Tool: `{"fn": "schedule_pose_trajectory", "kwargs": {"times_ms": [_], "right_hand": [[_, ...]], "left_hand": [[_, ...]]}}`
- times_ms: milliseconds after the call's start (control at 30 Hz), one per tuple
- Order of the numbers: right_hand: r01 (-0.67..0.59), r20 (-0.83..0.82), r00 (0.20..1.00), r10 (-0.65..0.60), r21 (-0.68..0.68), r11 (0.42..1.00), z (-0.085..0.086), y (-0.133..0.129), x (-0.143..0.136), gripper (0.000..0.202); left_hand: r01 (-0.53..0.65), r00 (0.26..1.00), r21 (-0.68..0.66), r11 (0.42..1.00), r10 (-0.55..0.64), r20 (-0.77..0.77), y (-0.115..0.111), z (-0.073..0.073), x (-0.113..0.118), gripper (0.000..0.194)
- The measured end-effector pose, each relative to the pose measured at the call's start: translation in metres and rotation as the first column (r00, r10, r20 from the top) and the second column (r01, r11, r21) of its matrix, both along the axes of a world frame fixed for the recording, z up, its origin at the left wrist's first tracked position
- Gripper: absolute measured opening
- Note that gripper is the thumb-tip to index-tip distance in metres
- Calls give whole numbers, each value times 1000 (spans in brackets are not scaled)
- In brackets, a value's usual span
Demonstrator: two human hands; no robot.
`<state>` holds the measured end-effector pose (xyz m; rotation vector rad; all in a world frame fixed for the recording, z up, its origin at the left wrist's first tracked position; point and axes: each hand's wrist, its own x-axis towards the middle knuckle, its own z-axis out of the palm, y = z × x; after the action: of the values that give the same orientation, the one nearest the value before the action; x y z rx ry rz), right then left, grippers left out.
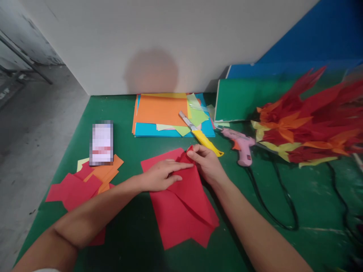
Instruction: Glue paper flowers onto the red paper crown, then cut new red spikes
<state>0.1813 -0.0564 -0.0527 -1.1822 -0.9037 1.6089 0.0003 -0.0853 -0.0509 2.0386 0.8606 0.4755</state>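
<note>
Red paper (178, 215) lies on the green table in front of me, partly folded over itself, with a notched lower edge. My left hand (164, 173) rests flat on its upper part, fingers stretched to the right. At the upper right edge, my right hand (205, 160) pinches a raised, curled corner of the paper between thumb and fingers. Just beyond the right hand is a box cutter (208, 142) with a yellow handle, its blade end lying over a stack of coloured sheets. Part of the red paper is hidden under both hands.
A pink glue gun (241, 145) with a black cable lies at right, near red and orange paper flames (312, 121). Coloured sheets (161, 107) are stacked at the back against a white panel. At left are a phone (102, 143) and red and orange paper pieces (76, 189).
</note>
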Motion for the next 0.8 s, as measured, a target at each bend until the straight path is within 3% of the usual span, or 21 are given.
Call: {"fn": "schedule_pose_trajectory", "kwargs": {"times_ms": [567,800], "right_hand": [[-31,-32,999,31,7,1000,-2,0,1,40],[-26,-84,996,21,-48,999,-4,1,1,34]], "left_hand": [[38,999,-24,999,-38,-7,0,2,-1,51],[18,995,-82,996,-26,-95,-2,4,-1,55]]}}
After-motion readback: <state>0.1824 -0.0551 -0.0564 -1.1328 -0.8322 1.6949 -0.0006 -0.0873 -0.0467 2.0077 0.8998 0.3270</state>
